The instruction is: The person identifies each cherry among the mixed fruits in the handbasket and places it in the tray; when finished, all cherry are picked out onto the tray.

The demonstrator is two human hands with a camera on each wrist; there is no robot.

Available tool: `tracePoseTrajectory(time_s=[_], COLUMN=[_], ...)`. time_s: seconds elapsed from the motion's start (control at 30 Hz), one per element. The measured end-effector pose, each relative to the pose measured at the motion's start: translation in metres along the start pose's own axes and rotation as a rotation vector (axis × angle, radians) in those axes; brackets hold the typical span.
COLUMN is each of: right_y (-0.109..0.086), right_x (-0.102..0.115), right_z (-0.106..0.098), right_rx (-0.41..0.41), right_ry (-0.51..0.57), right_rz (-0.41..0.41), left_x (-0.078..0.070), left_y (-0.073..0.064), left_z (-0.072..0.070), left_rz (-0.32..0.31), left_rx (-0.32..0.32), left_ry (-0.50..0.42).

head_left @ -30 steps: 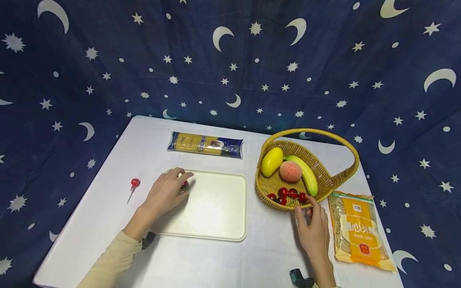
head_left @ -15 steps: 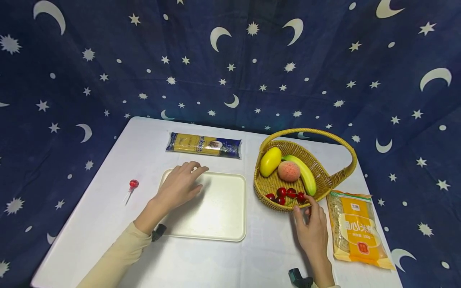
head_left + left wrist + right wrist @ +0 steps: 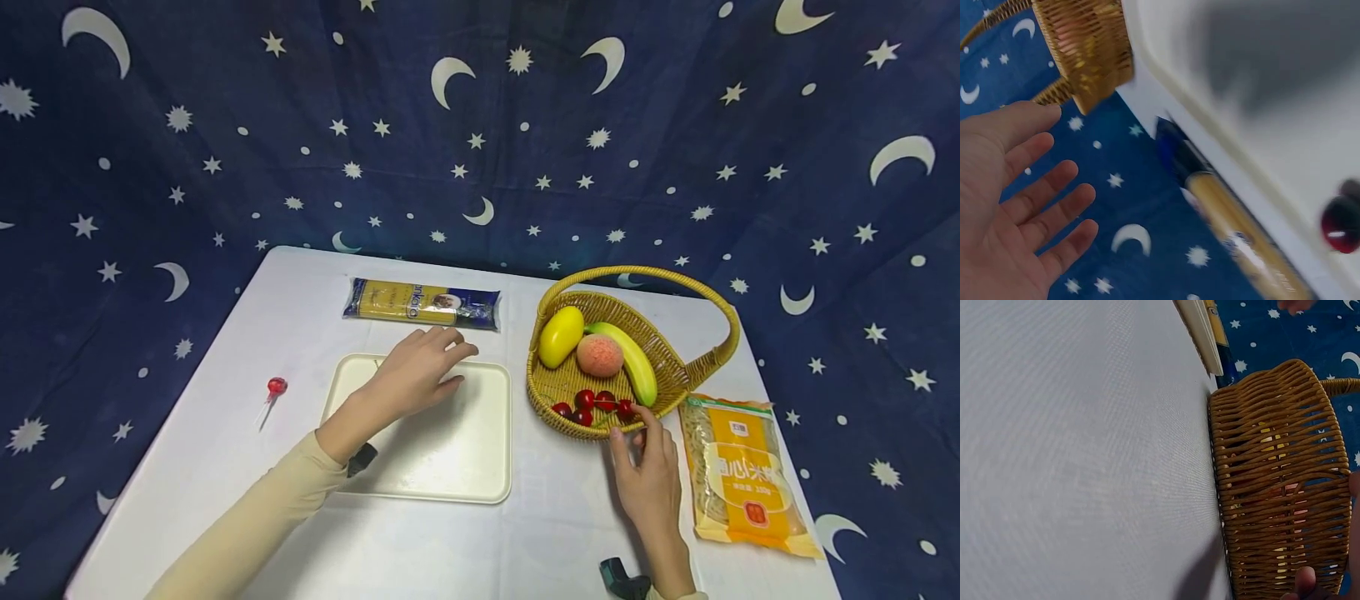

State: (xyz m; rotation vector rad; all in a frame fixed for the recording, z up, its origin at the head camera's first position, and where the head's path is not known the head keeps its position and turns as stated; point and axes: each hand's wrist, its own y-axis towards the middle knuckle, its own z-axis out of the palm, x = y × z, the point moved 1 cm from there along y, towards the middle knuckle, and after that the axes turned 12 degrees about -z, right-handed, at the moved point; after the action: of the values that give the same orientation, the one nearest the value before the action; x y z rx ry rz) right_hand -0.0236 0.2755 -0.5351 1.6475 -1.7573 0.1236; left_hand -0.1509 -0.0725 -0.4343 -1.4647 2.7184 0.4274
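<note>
My left hand [image 3: 416, 375] is above the cream tray [image 3: 465, 467], fingers spread loosely around nothing. In the left wrist view, a dark red cherry [image 3: 1340, 226] lies on the tray; in the head view my hand covers most of it. My right hand [image 3: 648, 479] grips the near rim of the wicker basket [image 3: 558, 387], its thumb outside the wall and fingers over the rim. Inside the basket are a yellow mango-like fruit [image 3: 561, 337], a peach [image 3: 600, 356], a banana [image 3: 633, 367] and several cherries [image 3: 583, 401] by the near rim.
A blue and yellow pasta packet [image 3: 423, 303] lies behind the tray. Left of the tray is a red lollipop [image 3: 277, 387]. An orange noodle bag [image 3: 750, 475] lies right of the basket, near the edge of the white table [image 3: 525, 542]. A starry blue curtain hangs behind.
My left hand has moved rightward across the tray, away from the cherry near the tray's far left corner. My right hand has stayed on the basket rim.
</note>
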Motion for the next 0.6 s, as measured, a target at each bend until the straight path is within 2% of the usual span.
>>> tracePoseTrajectory(time_s=[0.2, 0.4, 0.53, 0.6], right_y=[0.000, 0.001, 0.001, 0.001], right_x=[0.000, 0.000, 0.000, 0.000], right_z=[0.000, 0.000, 0.000, 0.000], right_rx=[-0.005, -0.007, 0.002, 0.007], right_ry=[0.005, 0.008, 0.008, 0.008], right_rz=[-0.008, -0.002, 0.016, 0.023], left_x=[-0.028, -0.064, -0.087, -0.098], left_y=[0.031, 0.063, 0.085, 0.096], left_z=[-0.010, -0.014, -0.010, -0.006], left_rz=[0.152, 0.273, 0.352, 0.366], left_rx=[0.031, 0.145, 0.218, 0.272], left_ry=[0.021, 0.041, 0.076, 0.088])
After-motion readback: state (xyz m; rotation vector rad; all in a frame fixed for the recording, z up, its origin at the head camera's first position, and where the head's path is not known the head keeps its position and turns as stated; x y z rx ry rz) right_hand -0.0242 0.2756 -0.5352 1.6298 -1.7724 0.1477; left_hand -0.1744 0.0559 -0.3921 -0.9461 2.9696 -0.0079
